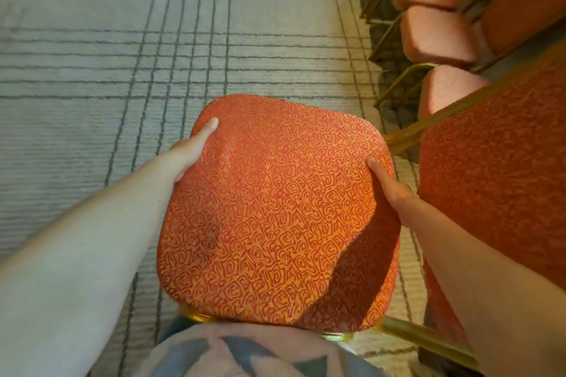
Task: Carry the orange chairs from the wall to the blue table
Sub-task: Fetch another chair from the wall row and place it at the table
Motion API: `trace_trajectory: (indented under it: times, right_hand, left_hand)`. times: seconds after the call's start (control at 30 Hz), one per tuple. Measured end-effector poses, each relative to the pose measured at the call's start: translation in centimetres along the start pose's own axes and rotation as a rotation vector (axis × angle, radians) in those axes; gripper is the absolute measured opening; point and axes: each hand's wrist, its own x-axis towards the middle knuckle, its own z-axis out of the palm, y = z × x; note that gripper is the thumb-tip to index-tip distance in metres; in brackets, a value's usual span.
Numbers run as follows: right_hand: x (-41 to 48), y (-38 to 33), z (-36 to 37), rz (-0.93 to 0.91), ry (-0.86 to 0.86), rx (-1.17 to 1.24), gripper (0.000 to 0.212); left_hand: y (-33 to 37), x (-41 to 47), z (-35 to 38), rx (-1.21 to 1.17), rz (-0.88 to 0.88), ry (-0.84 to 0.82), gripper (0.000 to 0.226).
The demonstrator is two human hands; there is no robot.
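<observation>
Both hands clamp the orange chair (275, 211) by the padded seat, which fills the middle of the view just in front of the person's patterned shirt (245, 352). The left hand (191, 148) grips the seat's left edge, thumb laid on top; the right hand (390, 190) grips the right edge the same way (the other fingers are hidden under the cushion). Gold frame (413, 335) shows at the seat's near edge. Right of the seat stands another chair's backrest (496, 193), and beyond it a row of orange chairs (435, 34). Left of the seat lies grey lined carpet (122, 70).
</observation>
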Motion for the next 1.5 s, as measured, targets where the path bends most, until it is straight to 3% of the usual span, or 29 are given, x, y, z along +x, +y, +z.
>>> trace_trajectory:
  times: [0.13,0.23,0.33,0.53,0.67,0.77,1.07,1.3,1.5]
  right_hand:
    - [-0.8,-2.6,0.5,-0.035,-0.087,0.010,0.101]
    - [-0.5,-4.0,1.8,-0.071,-0.132,0.031,0.093]
    - [0.3,-5.6,3.0,-0.060,-0.156,0.026,0.096]
    - [3.2,-10.1,6.2,-0.108,-0.160,0.037,0.102]
    - [5.8,-15.0,9.5,-0.099,-0.170,0.036,0.107]
    - [7.6,-20.1,12.3,-0.103,-0.160,0.050,0.103]
    - [11.6,-37.3,18.1,-0.201,-0.154,0.087,0.121]
    - [18.7,-48.3,19.9,-0.225,-0.118,0.030,0.118]
    - [27.9,-62.8,20.8,-0.274,-0.114,-0.001,0.121]
  left_hand:
    - [1.3,-0.9,-1.6,-0.055,-0.012,-0.022,0.102]
    - [1.2,-0.8,-2.8,-0.086,-0.013,0.013,0.118]
    - [1.6,-0.2,-4.0,-0.094,0.005,0.067,0.135]
    - [3.7,3.5,-6.8,-0.079,0.016,0.246,0.126]
    - [6.5,7.8,-10.1,-0.077,0.019,0.276,0.130]
    - [10.5,11.5,-13.6,-0.090,0.040,0.268,0.136]
    - [24.1,20.7,-22.8,-0.078,0.134,0.312,0.140]
    - [32.4,30.3,-24.6,-0.086,0.132,0.286,0.125]
    - [43.6,40.0,-26.1,-0.137,0.148,0.340,0.119]
